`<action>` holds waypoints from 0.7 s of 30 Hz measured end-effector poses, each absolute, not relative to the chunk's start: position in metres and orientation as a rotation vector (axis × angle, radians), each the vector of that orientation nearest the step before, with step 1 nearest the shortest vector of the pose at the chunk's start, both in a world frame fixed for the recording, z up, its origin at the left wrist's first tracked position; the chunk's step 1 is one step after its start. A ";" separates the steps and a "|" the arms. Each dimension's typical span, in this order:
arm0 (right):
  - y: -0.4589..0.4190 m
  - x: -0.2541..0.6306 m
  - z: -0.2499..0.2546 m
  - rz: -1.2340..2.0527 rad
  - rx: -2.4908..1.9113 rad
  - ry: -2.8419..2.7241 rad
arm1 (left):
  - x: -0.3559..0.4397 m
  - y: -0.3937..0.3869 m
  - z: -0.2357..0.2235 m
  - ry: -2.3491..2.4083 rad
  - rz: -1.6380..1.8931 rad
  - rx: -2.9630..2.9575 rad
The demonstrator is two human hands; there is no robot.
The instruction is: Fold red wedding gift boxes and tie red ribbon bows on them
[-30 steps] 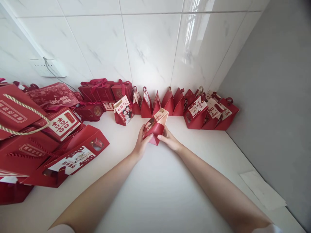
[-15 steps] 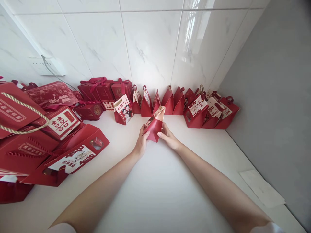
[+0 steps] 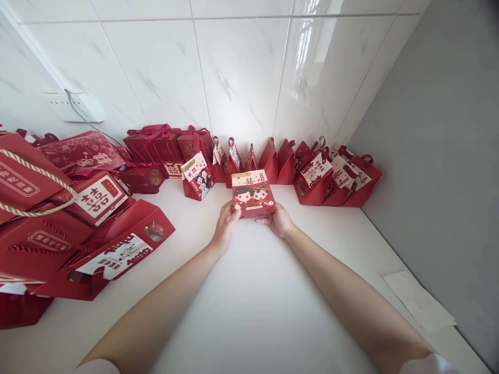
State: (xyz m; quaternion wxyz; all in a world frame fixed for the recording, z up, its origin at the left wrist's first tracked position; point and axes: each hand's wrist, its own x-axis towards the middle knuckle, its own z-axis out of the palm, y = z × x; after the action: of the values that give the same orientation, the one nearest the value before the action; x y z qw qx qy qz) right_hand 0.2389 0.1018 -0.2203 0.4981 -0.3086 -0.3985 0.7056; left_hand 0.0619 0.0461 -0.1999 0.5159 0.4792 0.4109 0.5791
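Left hand (image 3: 224, 228), right hand (image 3: 281, 222): fingers clamped on one gift box (image 3: 253, 197)
Surface (image 3: 249, 301) stretches wide between two forearms (image 3: 167, 298); its right edge borders one grey panel (image 3: 432, 171).

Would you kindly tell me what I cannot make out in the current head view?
All in the head view:
1. Back of the held cartoon-couple gift box: turned away from the camera.
2. Some fingertips of the left hand: hidden by that box.
3. Base of the small peaked box behind: also hidden by the held box.
4. Far left part of the rope-handled gift box: cut off by the left edge.
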 end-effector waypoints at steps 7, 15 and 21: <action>0.097 0.241 -0.216 1.811 -0.741 -1.073 | 0.061 0.046 -0.198 0.876 1.377 1.097; 0.097 0.239 -0.218 1.660 -0.649 -1.039 | 0.060 0.053 -0.200 0.899 1.469 0.948; 0.099 0.241 -0.219 1.591 -0.591 -1.086 | 0.058 0.056 -0.204 0.926 1.583 1.026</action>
State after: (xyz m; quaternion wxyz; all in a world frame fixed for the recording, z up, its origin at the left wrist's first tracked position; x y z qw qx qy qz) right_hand 0.2409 0.0992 -0.2186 0.5340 -0.2479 -0.4559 0.6675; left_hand 0.0575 0.0556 -0.2043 0.4971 0.4236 0.3824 0.6537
